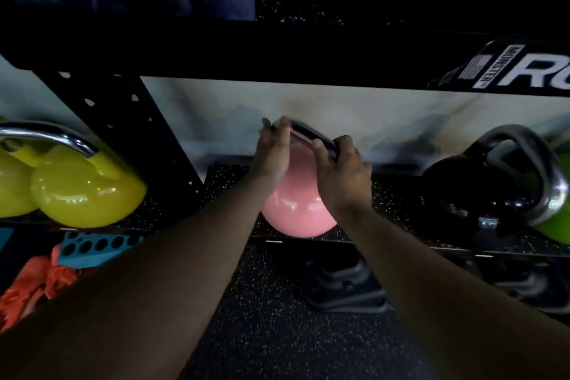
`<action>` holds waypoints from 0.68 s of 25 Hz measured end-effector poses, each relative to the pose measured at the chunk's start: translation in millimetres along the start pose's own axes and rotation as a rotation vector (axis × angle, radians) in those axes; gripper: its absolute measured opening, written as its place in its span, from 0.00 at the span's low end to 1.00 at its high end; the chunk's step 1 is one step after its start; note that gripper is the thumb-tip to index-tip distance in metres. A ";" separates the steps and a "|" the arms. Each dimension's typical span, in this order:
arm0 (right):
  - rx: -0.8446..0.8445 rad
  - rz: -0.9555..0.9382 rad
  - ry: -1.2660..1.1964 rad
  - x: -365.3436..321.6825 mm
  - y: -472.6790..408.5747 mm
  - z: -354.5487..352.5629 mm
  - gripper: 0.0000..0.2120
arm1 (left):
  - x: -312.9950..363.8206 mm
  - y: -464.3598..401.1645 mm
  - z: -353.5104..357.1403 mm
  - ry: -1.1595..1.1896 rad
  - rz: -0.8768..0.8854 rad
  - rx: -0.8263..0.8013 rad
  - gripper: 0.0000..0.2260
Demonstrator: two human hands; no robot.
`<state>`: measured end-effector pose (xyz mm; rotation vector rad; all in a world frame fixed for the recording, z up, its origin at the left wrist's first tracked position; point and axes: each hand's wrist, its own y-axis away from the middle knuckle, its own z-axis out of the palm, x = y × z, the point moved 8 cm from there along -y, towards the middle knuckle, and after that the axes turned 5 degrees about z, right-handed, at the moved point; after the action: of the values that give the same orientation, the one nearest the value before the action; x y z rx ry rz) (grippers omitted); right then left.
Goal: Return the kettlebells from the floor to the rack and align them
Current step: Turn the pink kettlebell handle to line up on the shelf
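Observation:
A pink kettlebell [296, 210] with a dark metal handle sits on the speckled rack shelf [398, 194], at the middle. My right hand [342, 173] is closed around the right side of its handle. My left hand [273, 154] rests against the handle's left end with fingers straight and apart. On the same shelf, to the right, stands a black kettlebell [475, 185] with a chrome handle, and a green kettlebell [555, 225] shows at the right edge. Two yellow kettlebells [83, 194] sit in the bay to the left.
A black perforated upright [123, 120] separates the bays, and a black crossbeam [277, 52] with a logo runs overhead. Below the shelf lie dark weights [342, 287] on the speckled floor. A blue block with holes [98, 245] and orange items [34, 290] lie lower left.

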<state>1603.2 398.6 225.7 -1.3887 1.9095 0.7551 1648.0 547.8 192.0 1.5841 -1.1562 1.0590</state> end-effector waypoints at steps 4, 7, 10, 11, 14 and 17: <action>-0.230 0.042 -0.362 4.7 -4.3 6.7 0.09 | -7.0 11.6 0.4 0.019 0.031 0.023 0.29; -0.214 0.033 -0.445 1.7 -12.3 8.3 0.10 | -5.0 -1.2 5.7 0.002 0.045 -0.005 0.32; -0.251 0.073 -0.535 -6.1 -14.3 22.6 0.12 | 2.8 -27.1 5.2 -0.059 0.056 -0.101 0.33; -0.267 0.076 -0.534 -7.5 -11.6 30.3 0.14 | 2.4 -30.7 5.5 -0.050 0.067 -0.122 0.34; -0.219 0.101 -0.551 -8.0 1.9 48.4 0.19 | -3.7 -30.0 5.7 -0.024 0.066 -0.121 0.36; -0.212 0.177 -0.627 -12.7 6.8 62.0 0.20 | -7.5 -37.2 2.0 0.070 0.007 -0.138 0.35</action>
<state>1610.1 455.2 197.5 -0.9422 1.4882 1.3306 1682.8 554.2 178.1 1.4260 -1.1629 1.0086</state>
